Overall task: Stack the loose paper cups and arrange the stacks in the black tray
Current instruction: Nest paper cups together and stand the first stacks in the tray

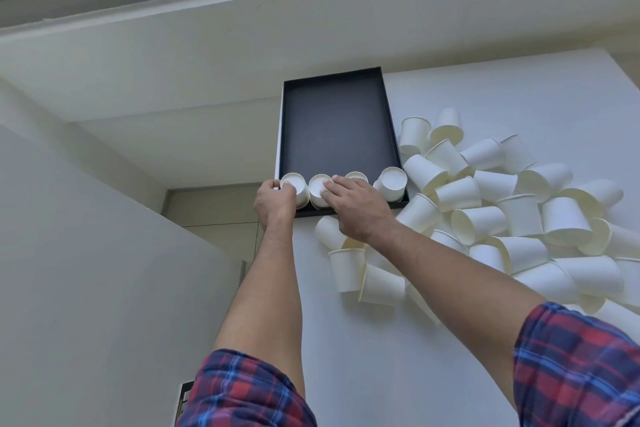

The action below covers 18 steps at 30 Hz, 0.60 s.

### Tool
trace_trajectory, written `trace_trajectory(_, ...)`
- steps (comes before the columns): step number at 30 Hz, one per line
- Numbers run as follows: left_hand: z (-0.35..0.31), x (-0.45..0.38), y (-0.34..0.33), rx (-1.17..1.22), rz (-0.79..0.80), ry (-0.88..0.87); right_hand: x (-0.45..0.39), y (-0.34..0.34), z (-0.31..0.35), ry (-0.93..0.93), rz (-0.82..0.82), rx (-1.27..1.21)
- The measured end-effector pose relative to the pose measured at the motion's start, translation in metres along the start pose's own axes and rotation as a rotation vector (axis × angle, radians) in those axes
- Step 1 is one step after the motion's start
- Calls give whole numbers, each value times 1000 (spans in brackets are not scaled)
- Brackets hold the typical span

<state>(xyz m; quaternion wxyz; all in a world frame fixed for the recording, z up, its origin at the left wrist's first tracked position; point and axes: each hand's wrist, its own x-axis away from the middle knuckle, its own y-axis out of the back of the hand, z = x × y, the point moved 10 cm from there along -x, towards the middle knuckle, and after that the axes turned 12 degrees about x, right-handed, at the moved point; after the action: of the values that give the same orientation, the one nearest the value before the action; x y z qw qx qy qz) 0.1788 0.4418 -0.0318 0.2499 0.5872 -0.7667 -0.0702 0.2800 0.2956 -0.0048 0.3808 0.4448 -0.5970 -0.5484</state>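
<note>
Left hand (275,199) gripping leftmost white paper cup stack (294,189), right hand (356,208) fingers resting on the next stack (319,191) in shallow black rectangular tray (337,121). Risk: nudging toppling neighbouring stacks.

Behind the fingers of the left hand (275,199) and the right hand (356,206), 2 bare forearms run back to rolled sleeves (242,392) of plaid cloth checked in red, navy and blue, bunched near the elbows.

Four cup stacks (393,184) stand in a row along the tray's (337,80) near edge, loose cups (502,204) heaped on the table (519,87) to its right.
</note>
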Motion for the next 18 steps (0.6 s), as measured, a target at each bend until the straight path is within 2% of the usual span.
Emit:
trace_trajectory(3,-5,4,3,-122,-28,-73,1,0,-1,-2,-12,1)
trace_trajectory(9,-27,17,-5,-360,-17,-357,0,-4,0,-28,-31,-72)
trace_trajectory(18,-28,17,-9,-496,47,-390,-10,-14,-6,-1,38,-174)
